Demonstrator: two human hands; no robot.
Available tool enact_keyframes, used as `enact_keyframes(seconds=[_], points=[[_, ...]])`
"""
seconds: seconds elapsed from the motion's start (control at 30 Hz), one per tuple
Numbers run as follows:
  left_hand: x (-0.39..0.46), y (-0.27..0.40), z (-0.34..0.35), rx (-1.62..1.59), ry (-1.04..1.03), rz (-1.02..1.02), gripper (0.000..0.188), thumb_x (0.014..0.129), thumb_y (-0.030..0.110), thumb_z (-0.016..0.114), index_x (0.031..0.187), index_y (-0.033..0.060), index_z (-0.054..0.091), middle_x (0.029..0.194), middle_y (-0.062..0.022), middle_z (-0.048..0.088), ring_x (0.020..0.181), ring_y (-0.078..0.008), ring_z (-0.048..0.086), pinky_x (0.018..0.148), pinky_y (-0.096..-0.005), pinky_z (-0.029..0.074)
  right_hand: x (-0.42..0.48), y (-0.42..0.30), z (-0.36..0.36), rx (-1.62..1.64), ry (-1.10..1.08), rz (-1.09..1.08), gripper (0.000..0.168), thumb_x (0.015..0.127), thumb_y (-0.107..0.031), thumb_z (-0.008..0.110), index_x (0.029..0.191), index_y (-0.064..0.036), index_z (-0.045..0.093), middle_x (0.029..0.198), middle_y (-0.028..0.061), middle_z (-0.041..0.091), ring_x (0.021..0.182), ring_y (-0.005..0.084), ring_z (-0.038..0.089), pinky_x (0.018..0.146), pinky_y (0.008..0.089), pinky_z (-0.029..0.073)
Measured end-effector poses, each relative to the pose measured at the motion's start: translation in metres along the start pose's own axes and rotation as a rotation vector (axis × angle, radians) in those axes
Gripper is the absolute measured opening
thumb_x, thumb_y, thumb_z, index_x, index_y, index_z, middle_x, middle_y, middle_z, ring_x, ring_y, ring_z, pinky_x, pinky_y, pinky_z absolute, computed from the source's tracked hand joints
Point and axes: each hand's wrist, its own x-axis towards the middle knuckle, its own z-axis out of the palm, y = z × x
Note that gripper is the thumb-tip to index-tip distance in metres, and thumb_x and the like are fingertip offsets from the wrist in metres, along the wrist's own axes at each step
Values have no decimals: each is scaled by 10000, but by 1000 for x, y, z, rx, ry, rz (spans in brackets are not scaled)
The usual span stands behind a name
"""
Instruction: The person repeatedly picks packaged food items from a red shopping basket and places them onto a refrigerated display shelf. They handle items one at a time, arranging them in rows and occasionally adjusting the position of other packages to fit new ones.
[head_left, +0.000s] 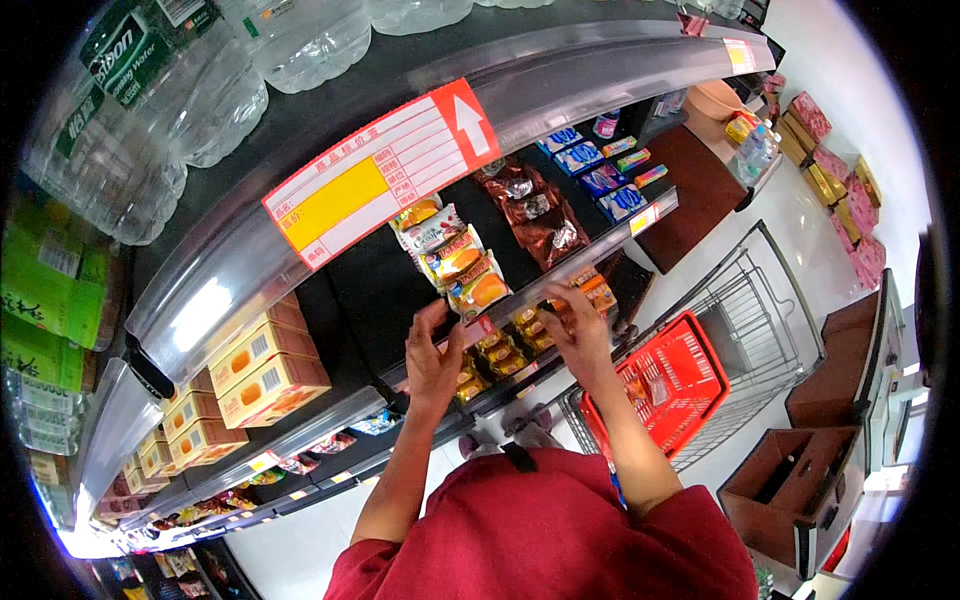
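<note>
My left hand (435, 358) is at the front edge of a black store shelf, fingers apart and holding nothing, beside the nearest of several wrapped snack cakes (478, 292) in a row. My right hand (576, 330) hovers farther right at the shelf's clear front strip (525, 294), fingers spread with nothing between them. Brown foil snack packets (551, 225) lie in a row behind it. To their right are blue packs (622, 202) and small colorful packs (650, 176). On the shelf below, yellow wrapped snacks (501, 354) show between my hands.
Overhead, an upper shelf rail (600, 75) carries a large price tag (382, 172) and water bottles (307, 45). Stacked snack boxes (274, 382) stand at left. A metal shopping cart (757, 322) holding a red basket (709, 360) is close at right, near a brown cabinet (795, 480).
</note>
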Motion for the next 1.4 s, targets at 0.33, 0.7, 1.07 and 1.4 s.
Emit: enact_keyframes(seconds=[0.33, 0.7, 1.07, 1.4], points=[[7, 18, 10, 6, 37, -28, 357, 913, -13, 663, 1249, -23, 542, 1043, -190, 699, 954, -280, 712, 837, -387, 547, 50, -25, 56, 396, -73, 173, 528, 892, -145, 793, 1331, 9, 544, 951, 38, 657, 784, 68, 598, 664, 235, 496], [-35, 54, 39, -140, -250, 112, 337, 936, 53, 660, 1259, 4, 573, 1089, -167, 663, 967, -265, 682, 835, -385, 548, -56, 8, -75, 309, -125, 533, 380, 828, -79, 829, 1144, 13, 638, 987, 55, 709, 875, 101, 641, 747, 272, 523], [21, 2, -7, -68, 91, -16, 353, 939, 50, 650, 1284, 19, 583, 1142, -162, 645, 1045, -276, 662, 851, -385, 533, -176, 94, -104, -593, -189, 613, 410, 788, -212, 796, 1137, -44, 661, 1124, 212, 693, 998, 408, 682, 840, 482, 535], [26, -60, 6, -281, 33, -120, 461, 936, 62, 698, 1370, 57, 542, 1239, -120, 661, 1007, -182, 661, 848, -320, 550, 25, -16, 14, -6, 2, -142, 439, 921, -60, 721, 1338, -56, 583, 1169, 122, 680, 770, 142, 595, 655, 277, 492]])
